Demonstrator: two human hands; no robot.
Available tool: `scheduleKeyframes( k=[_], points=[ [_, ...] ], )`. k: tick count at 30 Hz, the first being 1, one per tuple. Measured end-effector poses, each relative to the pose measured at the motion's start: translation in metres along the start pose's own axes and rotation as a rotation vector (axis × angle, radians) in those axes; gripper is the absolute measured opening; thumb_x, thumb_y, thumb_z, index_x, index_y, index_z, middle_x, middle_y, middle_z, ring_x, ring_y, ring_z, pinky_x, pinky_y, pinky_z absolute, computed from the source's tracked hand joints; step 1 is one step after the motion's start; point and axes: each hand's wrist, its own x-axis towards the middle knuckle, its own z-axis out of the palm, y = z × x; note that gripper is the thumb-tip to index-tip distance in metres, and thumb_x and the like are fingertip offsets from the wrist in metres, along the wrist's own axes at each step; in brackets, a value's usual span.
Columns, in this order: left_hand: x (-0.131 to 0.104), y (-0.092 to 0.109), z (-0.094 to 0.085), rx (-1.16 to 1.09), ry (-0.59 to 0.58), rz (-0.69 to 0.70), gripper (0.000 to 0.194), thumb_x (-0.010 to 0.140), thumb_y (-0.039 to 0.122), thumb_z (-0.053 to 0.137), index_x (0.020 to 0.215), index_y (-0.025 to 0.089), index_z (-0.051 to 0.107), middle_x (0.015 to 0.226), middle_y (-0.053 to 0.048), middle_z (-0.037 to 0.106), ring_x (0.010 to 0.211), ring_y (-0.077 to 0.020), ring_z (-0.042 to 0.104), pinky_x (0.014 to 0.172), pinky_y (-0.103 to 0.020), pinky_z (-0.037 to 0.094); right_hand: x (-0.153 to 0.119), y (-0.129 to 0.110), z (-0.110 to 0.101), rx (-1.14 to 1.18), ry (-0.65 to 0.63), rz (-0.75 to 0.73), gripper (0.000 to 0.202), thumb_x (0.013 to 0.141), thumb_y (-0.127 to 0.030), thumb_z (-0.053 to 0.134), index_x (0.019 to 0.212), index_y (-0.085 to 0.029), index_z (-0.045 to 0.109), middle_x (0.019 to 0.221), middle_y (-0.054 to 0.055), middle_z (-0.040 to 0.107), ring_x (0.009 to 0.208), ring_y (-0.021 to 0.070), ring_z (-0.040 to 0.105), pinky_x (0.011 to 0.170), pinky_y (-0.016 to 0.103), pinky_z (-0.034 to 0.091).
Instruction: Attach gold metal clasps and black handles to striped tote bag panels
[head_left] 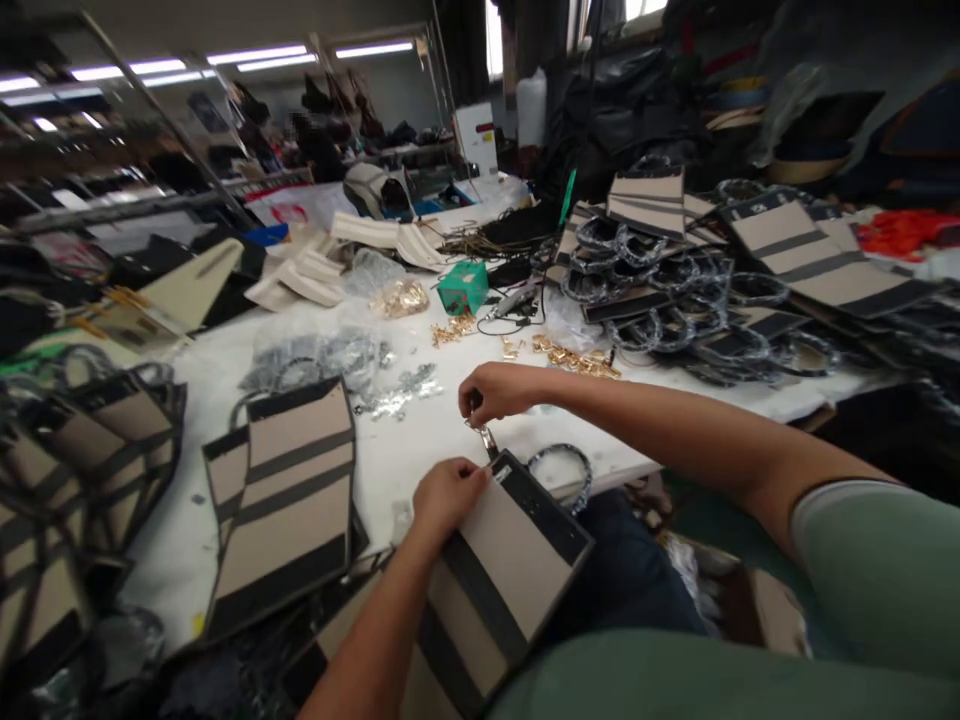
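**Clasp fitting at the bag bench**

Workshop bench, white top [420, 450], crowded with stock under strip lights. Person seated at the near edge, a striped bag panel [495, 570] tilted across the lap, its top corner level with the bench edge. Left hand [448, 493] pinches that corner, fingers closed on the panel's rim. Right hand [499, 390], forearm reaching in from the right, is closed around a small metal clasp [487, 437] that hangs just above the corner. Judged step: attaching hardware to the panel's corner. Next move likely needs the corner held steady and the clasp lined up closely. Coiled handle [562, 470] lies just beside the panel. Gold fittings [577, 358] scattered farther back; finished panels [281, 510] stacked to the left.
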Motion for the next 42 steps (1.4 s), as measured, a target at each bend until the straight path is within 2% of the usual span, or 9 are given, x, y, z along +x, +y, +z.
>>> scheduleKeyframes(
  k=[4,7,11,19,24,28,30,34,42],
  points=[
    [0.002,-0.003,0.005,-0.003,0.02,0.013,0.03,0.086,0.052,0.063,0.086,0.025,0.078,0.087,-0.002,0.077,0.08,-0.0206,0.067,0.061,-0.028,0.035,-0.089,0.005,0.036,0.325,-0.025,0.243,0.024,0.074,-0.024,0.077,0.096,-0.016,0.074,0.075,-0.003,0.068,0.055,0.0084,0.057,0.051,0.018,0.043],
    [-0.003,0.0,0.007,0.013,0.054,0.025,0.031,0.085,0.053,0.063,0.084,0.026,0.078,0.086,-0.001,0.077,0.08,-0.0207,0.066,0.061,-0.029,0.034,-0.117,0.014,0.076,0.474,0.055,0.401,0.023,0.073,-0.02,0.077,0.095,-0.016,0.074,0.072,-0.004,0.066,0.052,0.0073,0.055,0.049,0.018,0.043],
    [-0.012,0.005,0.008,0.037,0.109,0.031,0.031,0.088,0.052,0.06,0.088,0.026,0.078,0.089,-0.002,0.077,0.081,-0.0208,0.067,0.061,-0.029,0.034,-0.114,0.021,0.103,0.488,0.131,0.483,0.018,0.074,-0.016,0.074,0.092,-0.017,0.074,0.065,-0.006,0.063,0.049,0.0065,0.053,0.048,0.017,0.042],
    [-0.015,0.003,0.002,0.046,0.193,0.069,0.027,0.088,0.047,0.061,0.082,0.025,0.078,0.083,-0.001,0.077,0.079,-0.0188,0.068,0.06,-0.027,0.035,-0.102,0.013,0.099,0.403,0.136,0.442,0.02,0.069,-0.013,0.075,0.088,-0.017,0.076,0.064,-0.005,0.064,0.049,0.0073,0.054,0.048,0.017,0.041],
    [-0.021,-0.004,0.012,0.035,0.279,0.099,0.024,0.091,0.044,0.06,0.093,0.026,0.076,0.096,-0.001,0.076,0.091,-0.0198,0.069,0.07,-0.028,0.044,-0.1,0.014,0.104,0.381,0.147,0.44,0.021,0.07,-0.014,0.073,0.09,-0.017,0.077,0.068,-0.003,0.066,0.05,0.0081,0.055,0.047,0.018,0.042],
    [-0.044,-0.003,0.029,0.055,0.628,0.409,0.016,0.092,0.027,0.057,0.101,0.021,0.07,0.107,-0.007,0.071,0.105,-0.0242,0.065,0.092,-0.038,0.051,-0.101,0.014,0.106,0.38,0.148,0.433,0.022,0.067,-0.016,0.077,0.089,-0.018,0.078,0.069,-0.002,0.068,0.052,0.0088,0.057,0.047,0.018,0.043],
    [-0.059,-0.003,0.042,0.074,0.713,0.602,0.019,0.094,0.023,0.053,0.106,0.021,0.069,0.109,-0.009,0.07,0.106,-0.0249,0.066,0.094,-0.041,0.054,-0.101,0.015,0.107,0.376,0.145,0.423,0.024,0.066,-0.015,0.077,0.09,-0.018,0.079,0.069,-0.002,0.068,0.053,0.0085,0.056,0.048,0.017,0.043],
    [-0.079,-0.01,0.071,0.212,0.691,0.832,0.035,0.093,0.027,0.058,0.127,0.021,0.064,0.122,-0.013,0.071,0.113,-0.0271,0.068,0.095,-0.043,0.06,-0.099,0.018,0.109,0.36,0.136,0.42,0.027,0.065,-0.017,0.076,0.093,-0.019,0.08,0.069,-0.003,0.068,0.053,0.0085,0.056,0.049,0.017,0.043],
    [-0.077,-0.028,0.088,0.427,0.696,0.9,0.045,0.093,0.031,0.059,0.137,0.022,0.062,0.133,-0.012,0.069,0.121,-0.0289,0.067,0.095,-0.041,0.063,-0.105,0.017,0.104,0.283,0.102,0.316,0.035,0.068,-0.017,0.069,0.1,-0.021,0.081,0.078,-0.001,0.073,0.063,0.0112,0.062,0.055,0.017,0.044]
  ],
)
